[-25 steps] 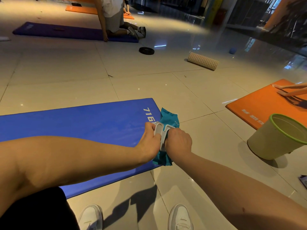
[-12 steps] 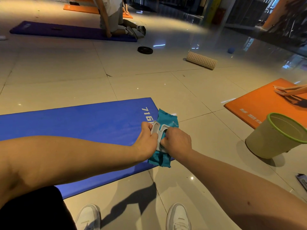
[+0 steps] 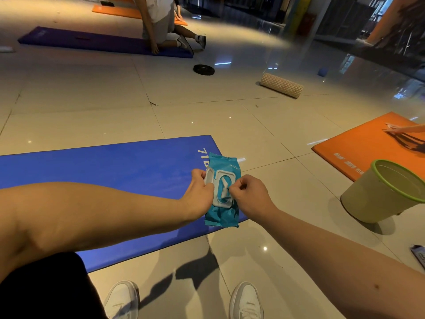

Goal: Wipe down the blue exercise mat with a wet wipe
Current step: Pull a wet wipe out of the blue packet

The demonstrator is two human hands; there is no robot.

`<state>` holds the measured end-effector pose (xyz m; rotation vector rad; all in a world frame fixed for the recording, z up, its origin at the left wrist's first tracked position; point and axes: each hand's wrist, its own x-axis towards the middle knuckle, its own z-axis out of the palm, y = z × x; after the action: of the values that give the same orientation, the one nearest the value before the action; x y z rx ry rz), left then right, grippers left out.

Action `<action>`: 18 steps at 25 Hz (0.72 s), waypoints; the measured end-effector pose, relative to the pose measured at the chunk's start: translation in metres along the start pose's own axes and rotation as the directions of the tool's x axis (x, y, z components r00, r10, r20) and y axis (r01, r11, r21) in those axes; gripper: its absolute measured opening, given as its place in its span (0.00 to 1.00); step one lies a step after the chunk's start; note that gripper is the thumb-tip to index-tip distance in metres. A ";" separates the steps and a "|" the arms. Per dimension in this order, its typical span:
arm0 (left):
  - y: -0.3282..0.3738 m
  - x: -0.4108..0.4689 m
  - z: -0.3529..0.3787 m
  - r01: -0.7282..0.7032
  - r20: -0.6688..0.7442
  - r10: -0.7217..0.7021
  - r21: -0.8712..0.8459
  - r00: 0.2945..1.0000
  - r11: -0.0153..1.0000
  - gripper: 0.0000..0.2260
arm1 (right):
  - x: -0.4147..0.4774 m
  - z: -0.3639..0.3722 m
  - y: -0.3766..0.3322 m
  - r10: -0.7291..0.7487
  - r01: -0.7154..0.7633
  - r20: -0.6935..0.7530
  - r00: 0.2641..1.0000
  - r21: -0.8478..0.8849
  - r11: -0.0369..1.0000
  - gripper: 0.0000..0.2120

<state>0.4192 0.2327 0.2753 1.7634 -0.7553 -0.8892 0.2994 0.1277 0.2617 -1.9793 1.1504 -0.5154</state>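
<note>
step: extracting wipe | left hand is gripping teal plastic wet-wipe pack at its open white lid | right hand is pinching white wipe tuft | blue foam exercise mat is lying below on floor | advice: pull slowly, pack braced

The left hand and right hand are left bare, as are both forearms. On the right forearm a small dark mark is seen. A black garment is worn on the leg, and white trainers on the feet.
</note>
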 end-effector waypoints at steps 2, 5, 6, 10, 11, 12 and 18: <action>-0.001 -0.001 0.000 -0.005 0.017 0.005 0.009 1.000 1.000 0.05 | 0.000 0.001 0.002 -0.020 0.019 -0.024 1.000 -0.020 1.000 0.01; -0.002 -0.001 0.001 -0.005 0.046 0.004 0.008 0.999 1.000 0.06 | -0.001 0.003 0.001 -0.037 0.036 -0.033 0.999 -0.021 0.999 0.05; -0.002 -0.001 0.002 -0.004 0.051 0.004 0.009 0.999 1.000 0.06 | -0.001 0.004 0.000 -0.047 0.046 -0.033 0.998 -0.031 0.998 0.06; -0.002 -0.001 0.001 0.008 0.067 -0.008 -0.005 0.998 1.000 0.07 | -0.002 0.007 -0.002 -0.081 0.079 -0.017 0.997 -0.105 0.991 0.03; -0.003 0.000 0.001 0.014 0.072 -0.013 -0.013 0.997 1.000 0.07 | -0.002 0.007 -0.002 -0.076 0.073 -0.019 0.997 -0.116 0.991 0.04; -0.003 0.000 0.000 0.018 0.072 -0.017 -0.015 0.997 1.000 0.07 | -0.001 0.006 -0.001 -0.064 0.060 -0.027 0.998 -0.124 0.991 0.04; -0.001 0.004 -0.005 0.023 -0.001 -0.023 -0.025 1.000 0.999 0.07 | 0.001 0.006 0.000 0.063 -0.061 -0.104 0.993 0.019 0.998 0.04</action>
<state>0.4259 0.2321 0.2747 1.7539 -0.7213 -0.9089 0.3037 0.1295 0.2582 -1.9157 1.2644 -0.5999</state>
